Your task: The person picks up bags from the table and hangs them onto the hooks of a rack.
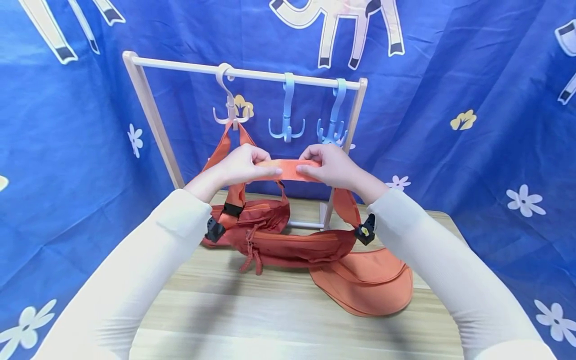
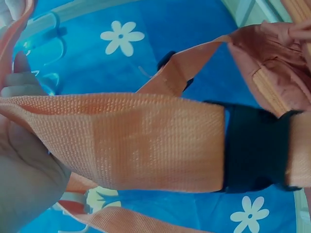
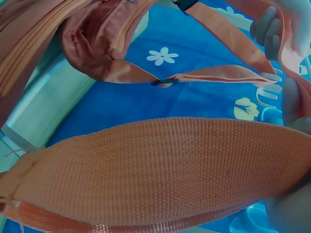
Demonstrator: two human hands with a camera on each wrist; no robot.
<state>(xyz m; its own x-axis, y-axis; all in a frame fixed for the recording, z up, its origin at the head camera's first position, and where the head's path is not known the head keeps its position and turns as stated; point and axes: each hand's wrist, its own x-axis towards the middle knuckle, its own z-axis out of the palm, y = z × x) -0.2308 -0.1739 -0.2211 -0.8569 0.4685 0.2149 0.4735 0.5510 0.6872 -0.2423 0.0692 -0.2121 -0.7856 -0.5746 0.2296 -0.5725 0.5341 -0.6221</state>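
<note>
An orange webbing strap (image 1: 289, 170) is stretched level between both hands in the head view. My left hand (image 1: 243, 164) pinches it with thumb on the near side, and my right hand (image 1: 330, 164) pinches it a short way to the right. From this strap hangs a rust-red waist bag (image 1: 292, 247), with a zip and corded pulls, above the table. A black buckle (image 2: 256, 148) joins the strap in the left wrist view. Close by the right hand, the broad webbing (image 3: 160, 165) runs toward the bag's end.
A rack (image 1: 180, 64) carries a pale hook hanger (image 1: 231, 107) and two blue hook hangers (image 1: 287, 112). Another red waist bag (image 1: 272, 212) hangs by its strap from the pale one. An orange cap (image 1: 373, 287) lies on the wooden table (image 1: 252, 310), before a blue curtain (image 1: 427, 100).
</note>
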